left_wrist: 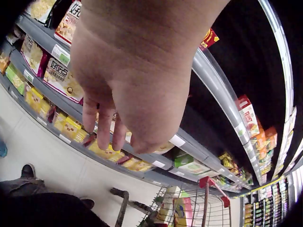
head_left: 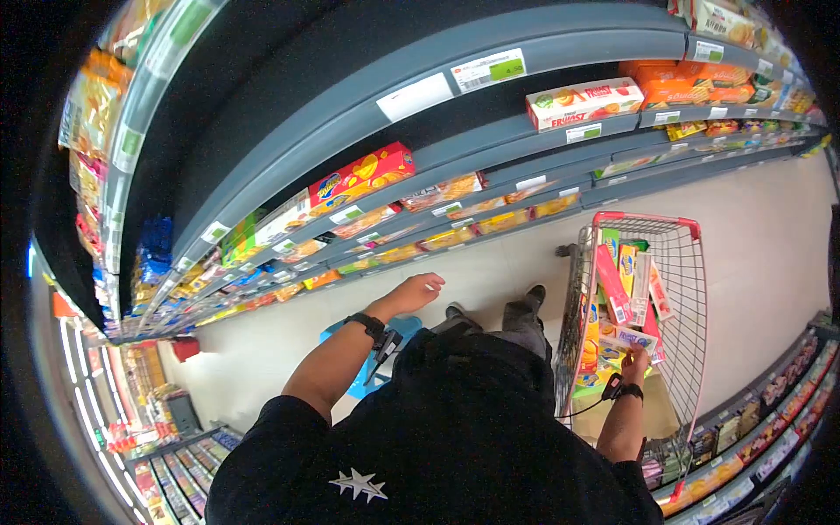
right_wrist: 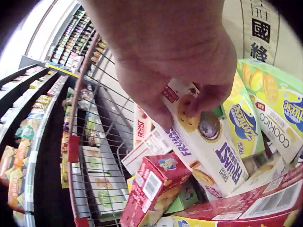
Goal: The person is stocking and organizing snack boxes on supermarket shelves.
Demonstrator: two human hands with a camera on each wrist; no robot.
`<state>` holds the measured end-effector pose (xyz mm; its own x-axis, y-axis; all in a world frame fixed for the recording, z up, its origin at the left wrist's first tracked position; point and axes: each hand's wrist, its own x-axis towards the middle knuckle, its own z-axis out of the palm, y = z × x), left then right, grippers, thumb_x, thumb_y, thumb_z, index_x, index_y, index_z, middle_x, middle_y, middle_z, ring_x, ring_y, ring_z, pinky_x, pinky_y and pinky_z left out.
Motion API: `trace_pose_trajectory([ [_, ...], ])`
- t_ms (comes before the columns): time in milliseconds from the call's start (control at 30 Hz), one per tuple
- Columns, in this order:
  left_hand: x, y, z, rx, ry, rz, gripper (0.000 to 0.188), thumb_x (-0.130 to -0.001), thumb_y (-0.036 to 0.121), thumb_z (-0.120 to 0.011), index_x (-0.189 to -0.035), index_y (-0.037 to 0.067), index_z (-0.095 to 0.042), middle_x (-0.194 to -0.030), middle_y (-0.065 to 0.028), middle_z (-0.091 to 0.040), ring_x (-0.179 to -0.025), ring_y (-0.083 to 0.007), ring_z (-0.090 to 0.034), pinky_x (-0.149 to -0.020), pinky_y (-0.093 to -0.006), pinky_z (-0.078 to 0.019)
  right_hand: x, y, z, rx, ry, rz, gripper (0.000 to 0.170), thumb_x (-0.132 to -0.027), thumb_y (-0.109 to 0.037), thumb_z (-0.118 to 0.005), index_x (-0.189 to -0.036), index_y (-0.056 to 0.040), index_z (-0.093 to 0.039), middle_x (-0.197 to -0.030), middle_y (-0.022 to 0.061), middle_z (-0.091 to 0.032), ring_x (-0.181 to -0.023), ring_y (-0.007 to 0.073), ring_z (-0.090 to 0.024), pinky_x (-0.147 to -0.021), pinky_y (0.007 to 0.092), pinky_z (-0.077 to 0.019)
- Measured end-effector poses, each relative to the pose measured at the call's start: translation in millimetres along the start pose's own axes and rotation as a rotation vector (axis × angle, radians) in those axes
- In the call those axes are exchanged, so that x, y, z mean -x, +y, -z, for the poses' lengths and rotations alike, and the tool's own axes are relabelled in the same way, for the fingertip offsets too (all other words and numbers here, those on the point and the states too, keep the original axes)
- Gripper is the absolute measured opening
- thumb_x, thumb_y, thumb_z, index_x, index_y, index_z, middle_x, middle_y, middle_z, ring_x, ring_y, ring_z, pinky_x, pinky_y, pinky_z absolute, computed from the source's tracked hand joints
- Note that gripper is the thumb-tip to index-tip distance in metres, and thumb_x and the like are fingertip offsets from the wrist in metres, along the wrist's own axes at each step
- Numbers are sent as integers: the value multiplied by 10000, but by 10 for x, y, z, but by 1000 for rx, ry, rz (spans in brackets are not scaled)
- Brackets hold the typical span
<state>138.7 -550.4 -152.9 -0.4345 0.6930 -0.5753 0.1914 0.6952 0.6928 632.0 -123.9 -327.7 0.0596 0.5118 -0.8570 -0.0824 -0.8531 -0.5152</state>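
Right hand (right_wrist: 177,73) — thumb and fingers pinching one end of a white biscuit box (right_wrist: 202,150) — reaches into the shopping cart (head_left: 691,229), the box's long axis running away from the grip, beside a red carton (right_wrist: 154,187). Well apart, the left hand (head_left: 413,294) holds nothing, its fingers loosely extended near the shelves (head_left: 437,162), leaving the right nearer the box.

I stand on a pale, smooth floor (head_left: 752,219) in a shop aisle. Long grey shelves (head_left: 595,39) run ahead of me, edged with price labels (head_left: 488,70), black between their tiers. Another stocked shelf unit (head_left: 821,325) stands to my right; white light strips (head_left: 83,418) glow off to my left.
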Motion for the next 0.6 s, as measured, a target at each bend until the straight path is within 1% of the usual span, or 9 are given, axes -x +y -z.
trace_pose_trajectory([
  [67, -46, -187, -13, 37, 0, -69, 331, -899, 150, -609, -1219, 65, -605, -1078, -102, -687, -945, -240, -673, -833, -358, -535, 276, -63, 79, 111, 22, 244, 215, -727, -115, -719, -883, -131, -572, -734, -19, -555, -555, 89, -489, -434, 207, -331],
  [167, -19, -408, -10, 80, 3, -136, 325, -900, 143, -608, -1216, 65, -607, -1080, -101, -683, -940, -233, -672, -838, -353, -532, 581, -162, 119, 189, 92, 534, 241, -724, -56, -706, -916, -112, -571, -736, -26, -570, -545, 73, -484, -446, 212, -332],
  [267, 103, -624, 48, 139, -7, -144, 326, -900, 135, -610, -1217, 58, -604, -1084, -106, -676, -940, -218, -668, -844, -347, -530, 1689, -308, -403, 132, 100, 767, 301, -722, -2, -697, -975, -114, -578, -820, -40, -607, -625, 56, -524, -497, 207, -370],
  [333, 249, -711, 106, 216, -36, -193, 330, -911, 111, -617, -1231, 35, -588, -1148, -115, -664, -1045, -203, -638, -917, -355, -510, 2041, -319, -532, 164, 35, 742, 370, -735, 14, -642, -1096, -47, -588, -981, 45, -640, -789, 140, -616, -639, 253, -489],
  [367, 317, -770, 149, 233, -51, -192, 408, -920, 121, -623, -1310, 48, -530, -1178, -104, -649, -1039, -192, -630, -914, -355, -506, 2169, -299, -644, 205, -64, 706, 415, -733, 7, -634, -1141, -44, -583, -1028, 58, -635, -841, 145, -618, -665, 257, -500],
  [400, 384, -800, 189, 252, -54, -213, 408, -920, 121, -623, -1310, 48, -530, -1178, -104, -649, -1039, -192, -630, -914, -355, -506, 2796, -170, -1085, 170, -341, 807, 361, -753, -14, -668, -1098, -85, -588, -963, -14, -608, -778, 75, -567, -615, 202, -416],
  [467, 525, -845, 304, 377, -5, -215, 502, -932, 130, -623, -1396, 57, -446, -1195, -91, -634, -1047, -187, -620, -913, -357, -502, 3071, 92, -1438, 230, -447, 716, 447, -759, -8, -649, -1195, -29, -555, -1018, 7, -597, -868, 96, -569, -681, 221, -442],
  [567, 887, -773, 575, 523, -45, -302, 585, -948, 138, -615, -1465, 74, -349, -1289, -90, -571, -1096, -181, -586, -950, -349, -474, 3657, 677, -2119, 209, -813, 530, 590, -777, -35, -715, -1314, -91, -476, -1118, 34, -612, -949, 162, -614, -775, 271, -512],
  [600, 1032, -823, 632, 601, -35, -356, 601, -950, 133, -615, -1476, 77, -331, -1323, -92, -546, -1108, -175, -576, -964, -345, -463, 3991, 939, -2390, 124, -849, 441, 488, -808, 4, -700, -1245, -71, -497, -1102, 29, -596, -963, 167, -614, -787, 303, -521],
])
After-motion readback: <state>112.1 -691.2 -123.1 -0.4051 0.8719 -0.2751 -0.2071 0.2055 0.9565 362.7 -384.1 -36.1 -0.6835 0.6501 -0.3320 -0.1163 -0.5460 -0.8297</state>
